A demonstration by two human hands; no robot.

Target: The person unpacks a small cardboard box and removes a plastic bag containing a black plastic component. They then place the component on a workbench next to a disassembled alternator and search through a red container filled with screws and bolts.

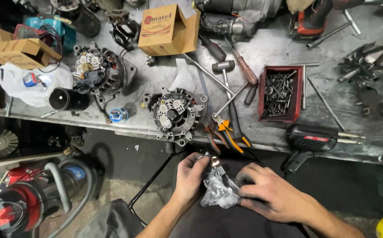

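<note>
My left hand [190, 176] pinches a small metal part [212, 161] between its fingertips, just below the bench edge. My right hand [268, 194] rests on a crumpled clear plastic bag [218, 195] with small parts inside, pressing it against my lap. The two hands are close together over the bag. On the bench straight above them lies an alternator [176, 114] with its rear face up.
The metal workbench [279, 48] carries a second alternator [101, 70], a cardboard box [167, 30], a red tray of bolts [279, 93], orange-handled pliers [229, 132], a hammer [224, 72], screwdrivers, a solder spool [119, 115] and a soldering gun [310, 143]. A machine with hoses [28, 194] stands on the floor at left.
</note>
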